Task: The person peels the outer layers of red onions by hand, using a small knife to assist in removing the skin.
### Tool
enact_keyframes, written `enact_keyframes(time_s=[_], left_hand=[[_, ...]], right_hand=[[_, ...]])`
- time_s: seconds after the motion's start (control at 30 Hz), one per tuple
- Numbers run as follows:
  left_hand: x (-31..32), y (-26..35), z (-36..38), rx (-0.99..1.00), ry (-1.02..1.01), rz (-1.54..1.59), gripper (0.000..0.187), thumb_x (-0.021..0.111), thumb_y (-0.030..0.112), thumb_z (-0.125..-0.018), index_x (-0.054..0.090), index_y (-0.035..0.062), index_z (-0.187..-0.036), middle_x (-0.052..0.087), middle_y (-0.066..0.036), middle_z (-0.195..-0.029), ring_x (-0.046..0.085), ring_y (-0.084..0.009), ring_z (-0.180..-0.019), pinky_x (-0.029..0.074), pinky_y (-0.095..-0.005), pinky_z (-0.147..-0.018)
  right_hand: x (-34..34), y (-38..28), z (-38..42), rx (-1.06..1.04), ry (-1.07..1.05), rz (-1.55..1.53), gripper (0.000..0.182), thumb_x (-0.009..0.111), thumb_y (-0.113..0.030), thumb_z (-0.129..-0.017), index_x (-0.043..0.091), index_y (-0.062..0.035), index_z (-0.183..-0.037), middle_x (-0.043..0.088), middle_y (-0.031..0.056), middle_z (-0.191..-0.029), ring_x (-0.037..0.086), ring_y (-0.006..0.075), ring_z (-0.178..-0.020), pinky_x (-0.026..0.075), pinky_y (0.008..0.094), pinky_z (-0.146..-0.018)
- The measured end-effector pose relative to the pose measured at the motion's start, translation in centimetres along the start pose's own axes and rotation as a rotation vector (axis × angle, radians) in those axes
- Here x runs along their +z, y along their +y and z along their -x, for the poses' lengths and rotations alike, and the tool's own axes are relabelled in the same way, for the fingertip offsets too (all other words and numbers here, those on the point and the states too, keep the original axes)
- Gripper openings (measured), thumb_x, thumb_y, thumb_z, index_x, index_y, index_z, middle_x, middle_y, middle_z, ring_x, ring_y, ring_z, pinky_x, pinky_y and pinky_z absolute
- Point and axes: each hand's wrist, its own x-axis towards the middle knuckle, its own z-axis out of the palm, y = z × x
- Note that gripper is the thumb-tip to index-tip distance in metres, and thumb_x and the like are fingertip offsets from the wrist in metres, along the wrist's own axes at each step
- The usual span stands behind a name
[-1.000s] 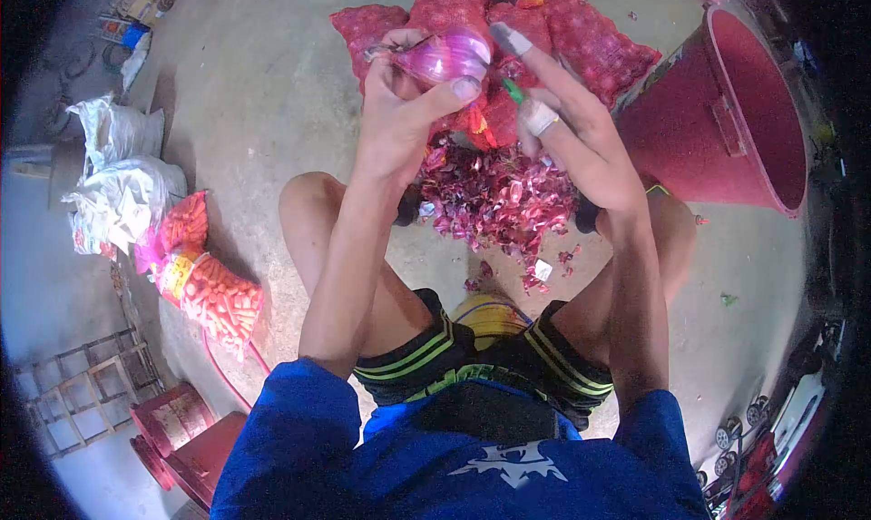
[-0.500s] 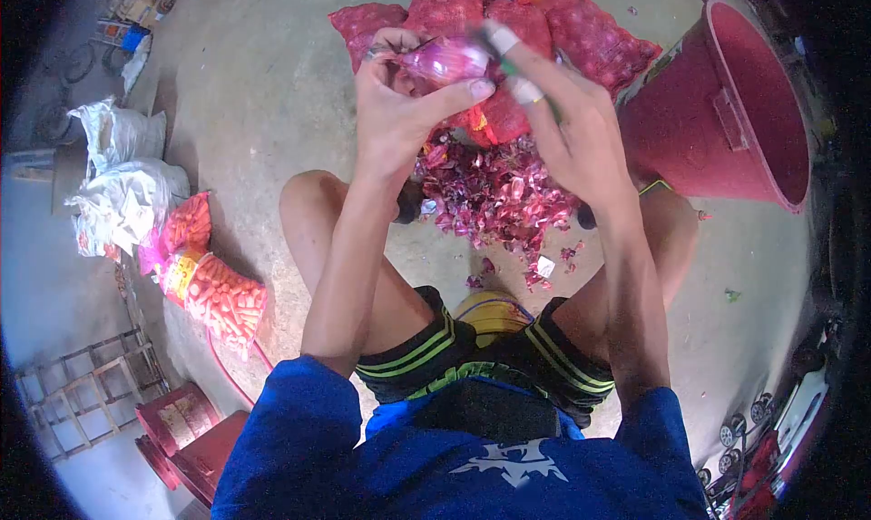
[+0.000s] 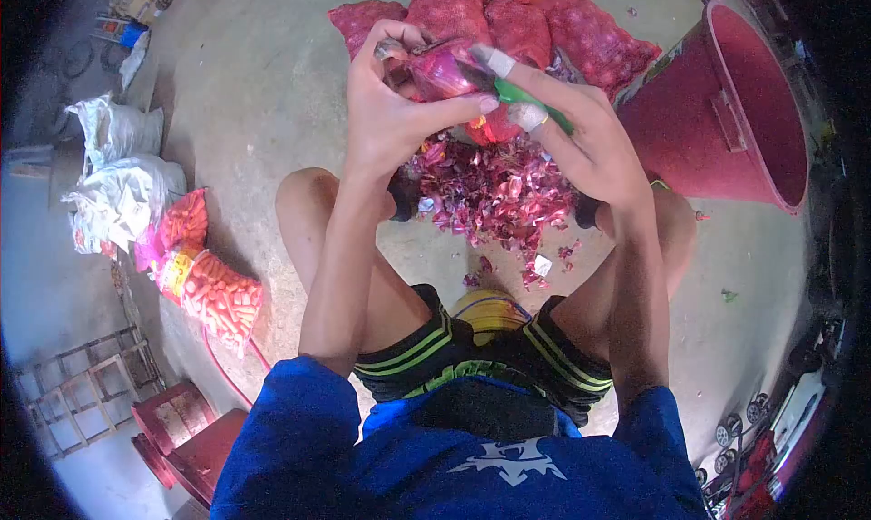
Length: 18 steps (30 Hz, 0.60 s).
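the knife (image 3: 531,98) blade is hidden behind the onion (image 3: 440,69); the bucket (image 3: 726,112) rim fades into the dark edge.

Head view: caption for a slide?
Left hand holds a red onion; right hand grips a green-handled knife against it.

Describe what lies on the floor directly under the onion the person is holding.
Under the onion lies a heap of purple onion skins on the concrete floor. Both hands hide the heap's far edge, where red mesh sacks begin.

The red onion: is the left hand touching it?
Touching. The head view shows the left hand wrapped around the red onion, thumb pressed under it.
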Motion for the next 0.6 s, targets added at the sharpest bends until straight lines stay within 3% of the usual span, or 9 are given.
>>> enact_keyframes(time_s=[0.13, 0.2, 0.23, 0.3, 0.33, 0.43, 0.47, 0.6], left_hand=[[0.2, 0.2, 0.4, -0.104, -0.014, 0.137, 0.07, 0.101, -0.002, -0.062, 0.055, 0.0074, -0.114, 0.062, -0.003, -0.111, 0.068, -0.0121, -0.101, 0.06, -0.0291, -0.087], [0.7, 0.6, 0.5, -0.127, -0.007, 0.221, 0.069, 0.1, -0.003, -0.063, 0.055, 0.0075, -0.115, 0.062, -0.003, -0.112, 0.068, -0.0125, -0.102, 0.06, -0.0299, -0.089], [0.8, 0.8, 0.6, -0.163, 0.003, 0.27, 0.069, 0.099, -0.005, -0.063, 0.055, 0.0076, -0.115, 0.062, -0.003, -0.111, 0.069, -0.0131, -0.103, 0.06, -0.0307, -0.09], [0.8, 0.9, 0.5, -0.192, 0.017, 0.317, 0.069, 0.098, -0.007, -0.064, 0.055, 0.0077, -0.115, 0.062, -0.003, -0.111, 0.069, -0.0137, -0.104, 0.06, -0.0316, -0.092], [0.8, 0.9, 0.4, -0.196, 0.022, 0.324, 0.069, 0.097, -0.007, -0.064, 0.055, 0.0077, -0.116, 0.063, -0.003, -0.111, 0.069, -0.014, -0.104, 0.06, -0.032, -0.092], [0.4, 0.8, 0.3, -0.198, 0.031, 0.298, 0.068, 0.098, -0.007, -0.064, 0.056, 0.0074, -0.115, 0.064, -0.003, -0.111, 0.07, -0.0141, -0.103, 0.061, -0.0321, -0.092], [0.3, 0.6, 0.3, -0.2, 0.038, 0.268, 0.068, 0.098, -0.006, -0.063, 0.056, 0.0072, -0.115, 0.064, -0.004, -0.111, 0.07, -0.0139, -0.102, 0.061, -0.0318, -0.091], [-0.2, -0.1, 0.1, -0.128, -0.025, 0.176, 0.066, 0.1, -0.003, -0.063, 0.056, 0.0066, -0.113, 0.064, -0.004, -0.11, 0.07, -0.0136, -0.101, 0.062, -0.0309, -0.087]], right_hand=[[0.4, 1.0, -0.3, -0.056, 0.084, 0.175, 0.05, 0.054, -0.004, -0.101, 0.057, -0.0015, -0.151, 0.07, 0.0156, -0.141, 0.073, 0.0228, -0.113, 0.054, 0.0391, -0.098], [0.5, 1.3, -0.6, -0.073, 0.219, 0.114, 0.05, 0.052, -0.007, -0.103, 0.056, -0.0027, -0.153, 0.076, 0.015, -0.124, 0.072, 0.0191, -0.095, 0.056, 0.0369, -0.087], [0.3, 1.1, -0.5, -0.074, 0.218, 0.117, 0.05, 0.052, -0.007, -0.103, 0.056, -0.0027, -0.153, 0.076, 0.015, -0.124, 0.072, 0.0191, -0.095, 0.056, 0.0369, -0.087], [0.0, 0.1, -0.2, 0.093, 0.254, -0.057, 0.047, 0.057, -0.007, -0.103, 0.06, -0.0062, -0.15, 0.076, 0.0202, -0.124, 0.076, 0.0262, -0.109, 0.057, 0.038, -0.094], [-0.6, -0.5, 0.0, 0.273, 0.147, -0.088, 0.048, 0.059, -0.011, -0.104, 0.057, -0.0051, -0.152, 0.073, 0.0189, -0.134, 0.072, 0.0224, -0.12, 0.054, 0.0373, -0.101], [0.3, -1.6, 0.2, 0.088, 0.133, -0.117, 0.052, 0.06, -0.012, -0.103, 0.054, -0.0051, -0.155, 0.074, 0.0196, -0.13, 0.074, 0.0237, -0.114, 0.054, 0.0365, -0.099], [0.5, -1.2, 0.2, 0.057, 0.106, -0.145, 0.056, 0.062, -0.011, -0.102, 0.052, -0.005, -0.156, 0.076, 0.0205, -0.121, 0.077, 0.0271, -0.104, 0.056, 0.0379, -0.092], [0.4, -0.8, 0.1, 0.005, 0.056, -0.047, 0.055, 0.064, -0.009, -0.1, 0.054, -0.0039, -0.154, 0.076, 0.0214, -0.118, 0.077, 0.0347, -0.101, 0.057, 0.0403, -0.09]])
